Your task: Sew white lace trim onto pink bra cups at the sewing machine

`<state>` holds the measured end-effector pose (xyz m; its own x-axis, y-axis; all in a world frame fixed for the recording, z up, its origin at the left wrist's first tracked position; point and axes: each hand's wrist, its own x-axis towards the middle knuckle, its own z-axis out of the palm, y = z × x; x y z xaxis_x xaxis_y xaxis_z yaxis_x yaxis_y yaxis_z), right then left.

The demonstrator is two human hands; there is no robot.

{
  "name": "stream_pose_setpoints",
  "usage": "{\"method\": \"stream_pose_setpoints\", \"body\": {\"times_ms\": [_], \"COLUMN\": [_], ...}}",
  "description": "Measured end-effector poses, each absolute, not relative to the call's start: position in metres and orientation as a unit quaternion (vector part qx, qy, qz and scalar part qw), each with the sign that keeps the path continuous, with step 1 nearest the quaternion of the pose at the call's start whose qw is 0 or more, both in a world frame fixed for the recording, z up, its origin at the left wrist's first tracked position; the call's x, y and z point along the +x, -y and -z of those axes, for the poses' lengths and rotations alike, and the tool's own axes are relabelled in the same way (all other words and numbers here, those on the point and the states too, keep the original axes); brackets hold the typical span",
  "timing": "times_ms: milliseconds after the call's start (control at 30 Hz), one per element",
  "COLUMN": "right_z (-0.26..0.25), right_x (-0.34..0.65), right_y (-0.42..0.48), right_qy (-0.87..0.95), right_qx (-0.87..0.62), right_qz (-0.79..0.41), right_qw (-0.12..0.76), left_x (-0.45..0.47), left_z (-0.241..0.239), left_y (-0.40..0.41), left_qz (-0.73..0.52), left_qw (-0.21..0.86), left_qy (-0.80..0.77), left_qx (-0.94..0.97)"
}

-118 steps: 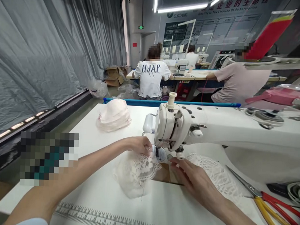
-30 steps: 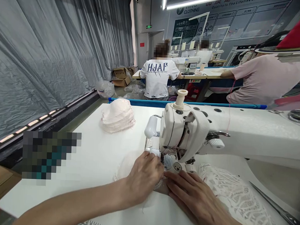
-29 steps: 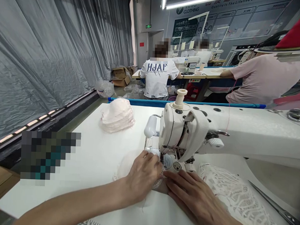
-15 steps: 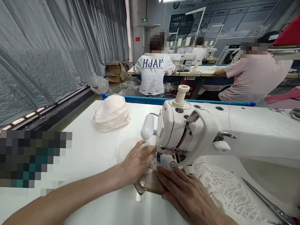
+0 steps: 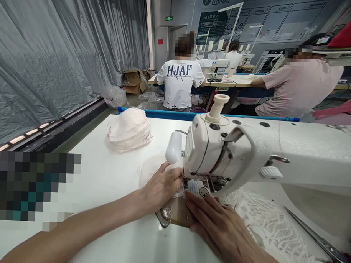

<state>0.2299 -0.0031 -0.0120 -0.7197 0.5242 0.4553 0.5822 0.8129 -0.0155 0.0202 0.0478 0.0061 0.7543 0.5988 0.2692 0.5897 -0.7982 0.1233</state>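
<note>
Left fingers (image 5: 176,173) curled, touching sheer lace (image 5: 178,193)

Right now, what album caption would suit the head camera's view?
Left hand and right hand at a lacy cloth by a sewing machine, a stack of pale fabric on the white table.

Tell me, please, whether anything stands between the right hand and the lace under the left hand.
Nothing visible does: the right hand has its fingertips at the lace; the scissors lie farther right.
</note>
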Motion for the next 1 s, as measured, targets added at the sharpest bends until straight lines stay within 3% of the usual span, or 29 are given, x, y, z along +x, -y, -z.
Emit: {"method": "stream_pose_setpoints", "body": {"times_ms": [133,467,1000], "right_z": [0.009,0.004,0.012], "right_x": [0.230,0.229,0.230], "right_y": [0.005,0.006,0.005], "right_qy": [0.921,0.919,0.925], "right_qx": [-0.288,-0.273,-0.279], "right_qz": [0.084,0.086,0.052], "right_qw": [0.250,0.270,0.254], "left_x": [0.027,0.032,0.030], "left_z": [-0.011,-0.001,0.003], "left_y": [-0.022,-0.003,-0.006], "left_qz": [-0.170,-0.191,-0.199], "left_qw": [-0.067,-0.124,-0.107], "left_qy": [-0.340,-0.320,-0.328], "left_qx": [0.922,0.920,0.917]}}
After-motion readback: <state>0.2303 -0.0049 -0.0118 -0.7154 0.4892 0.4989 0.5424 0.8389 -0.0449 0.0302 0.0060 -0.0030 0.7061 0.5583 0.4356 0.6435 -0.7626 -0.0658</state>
